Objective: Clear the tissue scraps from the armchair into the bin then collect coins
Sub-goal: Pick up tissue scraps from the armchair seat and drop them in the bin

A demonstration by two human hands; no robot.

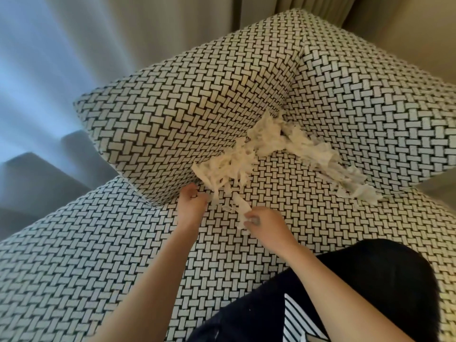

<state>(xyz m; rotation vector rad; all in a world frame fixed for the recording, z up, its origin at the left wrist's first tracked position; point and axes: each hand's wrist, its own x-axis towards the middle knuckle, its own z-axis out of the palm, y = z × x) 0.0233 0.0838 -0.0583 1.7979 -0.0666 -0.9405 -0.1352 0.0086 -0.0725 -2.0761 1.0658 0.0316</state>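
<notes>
Right hand pinches a tissue scrap; left hand half-curled, empty (beside the pile) on armchair.

1. The armchair wears a basket-weave pattern: off-white bricks outlined in black.
2. The tissue scraps are creamy white.
3. The curtains are beige; the sheer curtain glows pale blue-white.
4. The clothing is black, apparently with white stripes.

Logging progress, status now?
Right hand pinching a tissue scrap. Left hand open at the pile. No bin or coins in view.
</notes>
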